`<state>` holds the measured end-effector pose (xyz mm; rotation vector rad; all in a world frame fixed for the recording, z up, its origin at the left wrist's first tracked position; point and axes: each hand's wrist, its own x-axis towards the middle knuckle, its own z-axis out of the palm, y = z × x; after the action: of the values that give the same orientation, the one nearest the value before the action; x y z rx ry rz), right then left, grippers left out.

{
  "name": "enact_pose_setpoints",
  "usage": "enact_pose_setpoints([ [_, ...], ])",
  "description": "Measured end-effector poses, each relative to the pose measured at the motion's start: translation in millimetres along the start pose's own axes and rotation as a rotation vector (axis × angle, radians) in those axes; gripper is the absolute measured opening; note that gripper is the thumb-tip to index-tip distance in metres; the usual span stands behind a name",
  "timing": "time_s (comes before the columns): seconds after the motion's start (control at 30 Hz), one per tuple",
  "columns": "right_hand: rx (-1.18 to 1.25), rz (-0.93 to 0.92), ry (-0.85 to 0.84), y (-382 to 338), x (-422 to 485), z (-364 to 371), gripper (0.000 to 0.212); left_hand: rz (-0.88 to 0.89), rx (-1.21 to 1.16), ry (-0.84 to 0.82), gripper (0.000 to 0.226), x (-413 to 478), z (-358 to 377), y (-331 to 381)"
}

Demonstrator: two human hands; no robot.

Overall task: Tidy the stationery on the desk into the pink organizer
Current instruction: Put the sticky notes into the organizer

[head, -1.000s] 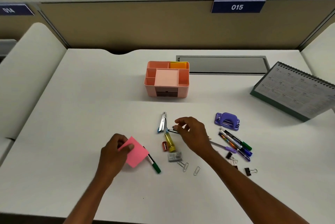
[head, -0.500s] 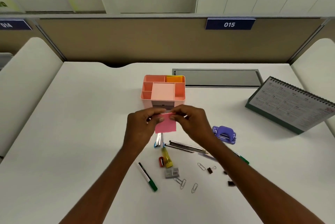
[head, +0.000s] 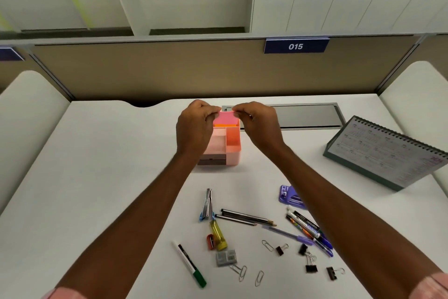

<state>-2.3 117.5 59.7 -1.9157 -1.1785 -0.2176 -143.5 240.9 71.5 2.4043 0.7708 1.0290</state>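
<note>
The pink organizer stands mid-desk, partly hidden by my left hand. Both hands pinch a pink sticky-note pad over the organizer's back compartment, where an orange pad edge shows. My left hand holds the pad's left side, my right hand its right side. Loose on the near desk lie a green-capped marker, a stapler, pencils, a yellow highlighter, a red sharpener, an eraser, pens, paper clips and binder clips.
A purple hole punch sits right of the pencils. A spiral desk calendar stands at the right. A grey cable hatch lies behind the organizer, in front of the tan partition.
The pink pad went from my left hand near the desk front up and back to above the organizer. My right hand joined it. The camera tilted up.
</note>
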Motion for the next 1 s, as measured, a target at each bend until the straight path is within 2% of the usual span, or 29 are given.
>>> enact_pose_setpoints([
  [0.23,-0.045,0.115,-0.066,24.7,19.8,25.4,0.015,-0.025,0.039,-0.047,0.015,21.6,30.5,-19.8],
  [0.5,-0.071,0.254,-0.177,45.2,17.1,49.3,0.014,-0.103,0.08,-0.186,0.019,26.3,59.3,-40.4],
  [0.8,-0.173,0.294,-0.234,64.7,10.2,70.2,0.019,-0.22,0.117,-0.311,0.027,24.7,80.4,-52.4],
  [1.0,-0.161,0.296,-0.232,67.2,7.8,72.5,0.026,-0.256,0.15,-0.303,0.033,23.1,82.6,-50.6],
])
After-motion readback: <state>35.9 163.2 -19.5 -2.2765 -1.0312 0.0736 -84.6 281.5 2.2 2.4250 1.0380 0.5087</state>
